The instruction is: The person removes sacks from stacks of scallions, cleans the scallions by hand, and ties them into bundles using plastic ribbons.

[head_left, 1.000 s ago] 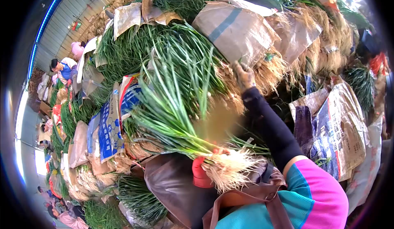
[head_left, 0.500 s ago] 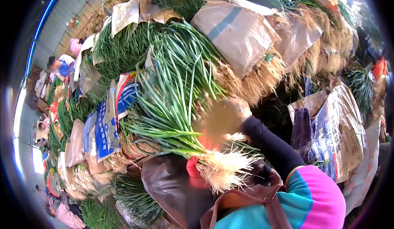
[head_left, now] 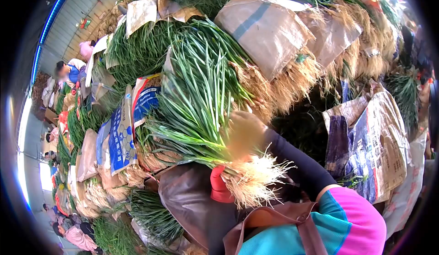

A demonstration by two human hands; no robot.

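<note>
A bunch of spring onions, with long green leaves and pale stringy roots, lies across the front of my body. My left hand, in a red glove, wraps round the bunch just above its roots. From the right, my dark-sleeved right arm reaches over to the bunch. My right hand is at the stems near the roots; a blurred patch hides its fingers, so its grip does not show. Right behind it is a heap of more spring onions.
Brown paper sheets cover rooted bunches behind. A blue-and-white printed sack lies left; crumpled sacks stand right. A brown apron covers my lap. Other people sit along the far left among piled greens.
My right hand has drawn back slightly toward the held bunch, away from the heap behind. The bunch, still in my left hand, has shifted slightly to the right.
</note>
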